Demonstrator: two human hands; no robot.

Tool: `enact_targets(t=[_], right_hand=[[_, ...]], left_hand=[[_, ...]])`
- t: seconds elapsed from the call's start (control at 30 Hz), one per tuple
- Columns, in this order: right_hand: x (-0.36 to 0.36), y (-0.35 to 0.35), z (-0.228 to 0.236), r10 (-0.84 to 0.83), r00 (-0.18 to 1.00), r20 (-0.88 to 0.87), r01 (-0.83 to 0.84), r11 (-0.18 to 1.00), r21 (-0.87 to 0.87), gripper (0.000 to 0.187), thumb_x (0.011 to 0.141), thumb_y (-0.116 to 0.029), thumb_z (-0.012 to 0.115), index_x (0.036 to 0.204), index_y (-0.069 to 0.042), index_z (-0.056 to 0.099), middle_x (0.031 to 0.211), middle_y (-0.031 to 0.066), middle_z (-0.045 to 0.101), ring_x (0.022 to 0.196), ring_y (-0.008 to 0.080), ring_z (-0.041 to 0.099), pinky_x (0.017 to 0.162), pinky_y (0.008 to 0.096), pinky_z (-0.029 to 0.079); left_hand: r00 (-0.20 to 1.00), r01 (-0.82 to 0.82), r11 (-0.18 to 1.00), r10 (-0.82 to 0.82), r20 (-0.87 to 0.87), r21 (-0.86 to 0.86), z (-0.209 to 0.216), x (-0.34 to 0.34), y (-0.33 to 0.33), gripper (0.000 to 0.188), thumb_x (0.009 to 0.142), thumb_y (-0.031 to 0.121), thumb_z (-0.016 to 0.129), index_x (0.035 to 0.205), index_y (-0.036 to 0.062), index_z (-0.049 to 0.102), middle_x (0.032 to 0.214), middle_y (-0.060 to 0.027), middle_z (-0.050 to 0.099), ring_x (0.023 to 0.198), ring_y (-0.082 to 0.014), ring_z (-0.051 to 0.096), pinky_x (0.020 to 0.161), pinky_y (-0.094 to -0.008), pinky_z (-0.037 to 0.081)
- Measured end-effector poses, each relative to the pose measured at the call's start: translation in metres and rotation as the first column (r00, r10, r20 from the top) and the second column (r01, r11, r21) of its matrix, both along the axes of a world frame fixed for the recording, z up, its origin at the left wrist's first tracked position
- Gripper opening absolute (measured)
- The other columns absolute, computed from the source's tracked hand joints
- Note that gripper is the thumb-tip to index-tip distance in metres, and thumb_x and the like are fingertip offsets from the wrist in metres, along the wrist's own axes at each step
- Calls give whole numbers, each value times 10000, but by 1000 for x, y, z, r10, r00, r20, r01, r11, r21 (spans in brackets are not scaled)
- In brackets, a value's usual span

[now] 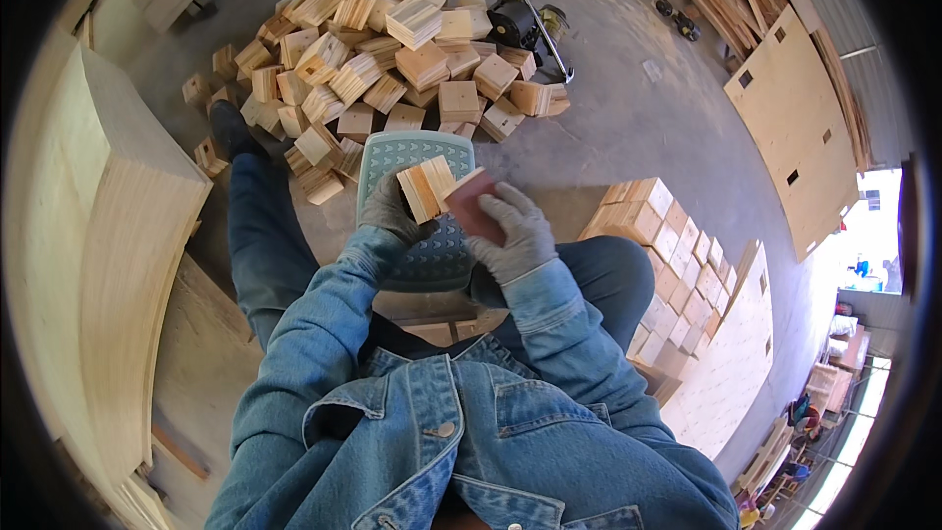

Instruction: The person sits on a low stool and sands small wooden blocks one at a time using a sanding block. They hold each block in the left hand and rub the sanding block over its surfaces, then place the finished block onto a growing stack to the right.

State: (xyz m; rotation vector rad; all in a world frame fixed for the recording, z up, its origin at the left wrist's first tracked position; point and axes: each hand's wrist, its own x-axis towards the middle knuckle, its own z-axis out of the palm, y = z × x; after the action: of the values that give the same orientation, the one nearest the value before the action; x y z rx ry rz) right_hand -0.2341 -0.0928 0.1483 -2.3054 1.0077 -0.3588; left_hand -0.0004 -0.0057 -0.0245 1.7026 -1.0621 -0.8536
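Observation:
Gloved in grey, my left hand (391,206) is closed around a layered wooden block (426,188), held tilted above a grey-green plastic stool (402,152). My right hand (518,236), gloved too, grips a reddish-brown sanding block (475,204). Its upper edge meets or nearly meets the right side of the wooden block; I cannot tell whether they touch. The stool stands between my knees, its top patterned with small raised shapes.
A loose heap of wooden blocks (392,49) lies ahead, with a dark power tool (525,25) at its right. Neatly stacked blocks (677,275) stand by my right knee, beside a plywood sheet (731,363). Large plywood stacks (128,216) rise on the left.

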Motion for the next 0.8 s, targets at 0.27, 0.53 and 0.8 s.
enact_targets(t=[0.27,0.53,0.8], right_hand=[[-12,-19,-18,-204,957,206,182,976,120,663,766,-203,948,1364,-67,695,1525,174,563,1370,348,589,1147,398,505],[-14,-19,-24,-154,983,-98,166,977,137,625,787,-344,900,1340,-117,720,1532,127,581,1352,354,598,1162,431,474],[-18,-17,-15,-120,981,-155,145,976,162,654,772,-302,908,1350,-75,704,1517,173,577,1380,367,572,1180,415,461]], left_hand=[[952,1,986,-52,300,169,39,1,6,1148,577,392,963,1518,85,381,1462,-122,538,1368,-312,522,1219,-414,390],[805,-7,1000,-7,593,21,56,-35,35,1257,562,471,986,1573,114,330,1557,-182,398,1468,-421,392,1267,-465,349],[985,-58,995,71,156,-86,53,-38,49,1094,706,381,978,1589,141,379,1587,-215,385,1455,-407,450,1217,-453,427]])
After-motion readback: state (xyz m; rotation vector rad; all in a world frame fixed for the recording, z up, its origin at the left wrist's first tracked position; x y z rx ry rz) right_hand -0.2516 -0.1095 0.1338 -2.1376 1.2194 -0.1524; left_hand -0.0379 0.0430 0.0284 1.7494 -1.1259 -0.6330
